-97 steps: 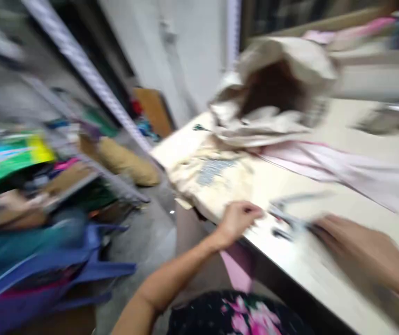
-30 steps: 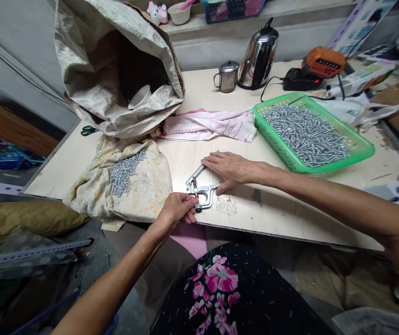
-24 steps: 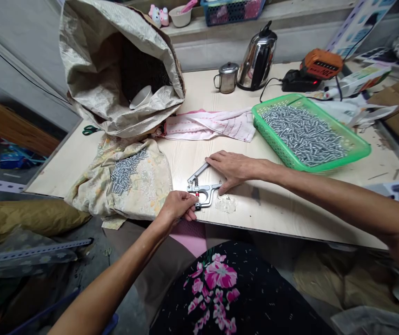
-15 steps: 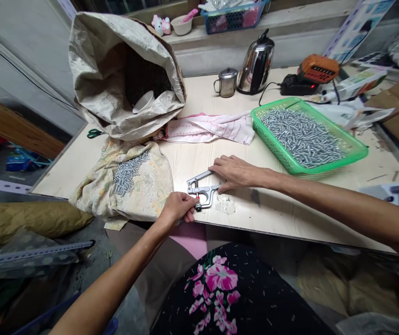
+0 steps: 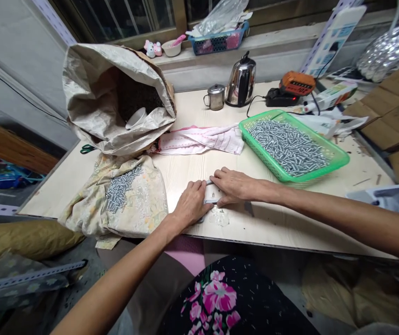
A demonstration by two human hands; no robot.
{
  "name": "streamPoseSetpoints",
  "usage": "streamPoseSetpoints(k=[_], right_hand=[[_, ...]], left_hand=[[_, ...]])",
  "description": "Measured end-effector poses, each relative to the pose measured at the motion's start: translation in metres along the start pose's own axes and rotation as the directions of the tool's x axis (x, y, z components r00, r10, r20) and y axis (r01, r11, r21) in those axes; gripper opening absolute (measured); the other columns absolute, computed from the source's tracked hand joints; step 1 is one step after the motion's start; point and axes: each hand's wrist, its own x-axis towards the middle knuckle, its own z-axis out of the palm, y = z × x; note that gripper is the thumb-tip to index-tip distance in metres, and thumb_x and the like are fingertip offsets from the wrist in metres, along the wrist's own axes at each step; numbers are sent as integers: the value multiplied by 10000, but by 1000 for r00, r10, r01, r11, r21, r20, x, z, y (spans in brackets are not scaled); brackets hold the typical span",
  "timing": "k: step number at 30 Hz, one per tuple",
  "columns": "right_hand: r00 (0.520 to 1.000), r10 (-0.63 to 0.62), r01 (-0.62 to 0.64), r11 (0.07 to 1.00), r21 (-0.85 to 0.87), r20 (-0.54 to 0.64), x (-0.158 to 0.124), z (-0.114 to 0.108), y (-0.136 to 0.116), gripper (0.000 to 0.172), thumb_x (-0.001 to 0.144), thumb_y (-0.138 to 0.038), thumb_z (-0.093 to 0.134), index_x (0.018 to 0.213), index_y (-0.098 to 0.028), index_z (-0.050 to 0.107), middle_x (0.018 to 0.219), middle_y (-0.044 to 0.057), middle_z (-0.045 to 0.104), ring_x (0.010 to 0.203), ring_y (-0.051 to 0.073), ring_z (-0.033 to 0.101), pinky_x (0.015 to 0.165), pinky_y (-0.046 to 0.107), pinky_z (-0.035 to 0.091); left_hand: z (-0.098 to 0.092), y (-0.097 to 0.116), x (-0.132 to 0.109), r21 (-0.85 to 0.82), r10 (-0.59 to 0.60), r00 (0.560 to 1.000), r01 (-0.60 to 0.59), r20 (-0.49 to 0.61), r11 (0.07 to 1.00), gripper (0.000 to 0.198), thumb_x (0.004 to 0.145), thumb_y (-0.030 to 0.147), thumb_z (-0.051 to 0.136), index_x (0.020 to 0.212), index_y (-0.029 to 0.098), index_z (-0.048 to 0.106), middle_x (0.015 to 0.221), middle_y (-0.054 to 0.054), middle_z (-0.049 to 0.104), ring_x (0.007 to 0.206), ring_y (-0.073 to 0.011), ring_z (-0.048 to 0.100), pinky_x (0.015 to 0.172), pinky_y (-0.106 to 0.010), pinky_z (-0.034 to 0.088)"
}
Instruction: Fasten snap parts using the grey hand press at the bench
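A silver plier-like hand tool with two handles lies flat near the table's front edge. Its head is hidden beneath my left hand, whose fingers curl over it. My right hand is wrapped round the far ends of the handles. Left of my hands, a pile of small silver metal pins rests on a rumpled floral cloth. Many more such metal pieces fill a green plastic basket at the right. A clear, crinkled scrap lies just below the tool.
A large open woven sack with a white cup in it stands at the back left. Behind my hands lies a pink-white towel. A steel mug, a kettle and a charger with an orange battery stand farther back.
My left hand has gone from pinching a small red-and-black part at the tool's near side to covering the tool's head. My right hand stays on the handles. The camera view has shifted.
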Motion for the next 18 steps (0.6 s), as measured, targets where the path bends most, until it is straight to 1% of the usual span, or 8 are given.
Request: streamPoseSetpoints(k=[3, 6, 8, 12, 14, 15, 17, 18], right_hand=[[1000, 26, -25, 998, -51, 15, -5, -4, -6, 368, 852, -380, 709, 1072, -98, 622, 1051, 154, 613, 992, 279, 546, 784, 353, 432], [999, 36, -36, 999, -12, 0, -8, 0, -12, 140, 934, -232, 592, 981, -109, 637, 973, 127, 637, 927, 236, 566, 773, 330, 408], [999, 45, -45, 999, 29, -11, -10, 4, -16, 131, 961, -200, 536, 946, -117, 636, 933, 116, 642, 886, 222, 568, 757, 325, 394], [997, 62, -60, 997, 57, -43, -12, 12, -18, 163, 979, -221, 507, 949, -126, 636, 931, 109, 638, 871, 217, 560, 752, 320, 393], [995, 53, -51, 998, 37, -80, -10, 12, -11, 164, 956, -256, 559, 1005, -120, 637, 999, 127, 631, 934, 236, 553, 779, 324, 406], [995, 33, -30, 999, 34, -92, -7, 11, -6, 207, 934, -287, 601, 1043, -115, 635, 1042, 139, 624, 971, 249, 548, 798, 328, 412], [996, -33, 38, 997, 61, -83, -1, 8, 6, 304, 915, -342, 631, 1108, -107, 629, 1084, 151, 614, 992, 258, 551, 822, 333, 424], [995, -64, 71, 994, 83, -82, 2, 6, 13, 315, 930, -346, 608, 1135, -106, 626, 1090, 150, 613, 985, 251, 558, 830, 332, 427]], left_hand=[[-4, 5, 6, 26, 1, 999, -2, 51, 1000, 371, 846, 302, 675, 1152, 119, 576, 1135, -135, 596, 1104, -289, 522, 930, -409, 475], [-4, 9, 9, -6, -22, 999, 22, 49, 1000, 156, 885, 267, 634, 987, 149, 621, 1028, -97, 612, 1033, -258, 538, 868, -376, 485], [-3, 9, 10, -22, -33, 999, 33, 31, 999, 91, 901, 251, 618, 910, 161, 629, 975, -79, 623, 999, -243, 544, 851, -364, 484], [-4, 8, 10, -1, -44, 998, 44, 36, 999, 114, 906, 266, 624, 868, 161, 648, 956, -76, 649, 996, -239, 559, 849, -350, 488], [-4, 10, 7, 17, -77, 997, 76, 18, 997, 159, 891, 308, 651, 936, 156, 659, 992, -85, 662, 1030, -250, 569, 865, -354, 494], [-3, 12, 4, 31, -107, 994, 107, -9, 994, 219, 876, 328, 673, 999, 147, 656, 1024, -96, 668, 1051, -260, 575, 882, -366, 497], [3, 20, -5, 69, -153, 982, 161, -110, 984, 392, 851, 336, 705, 1163, 120, 609, 1160, -138, 660, 1131, -292, 576, 949, -415, 486], [8, 26, -12, 89, -149, 973, 166, -174, 982, 460, 853, 329, 704, 1233, 106, 571, 1249, -165, 632, 1191, -313, 559, 996, -448, 466]])
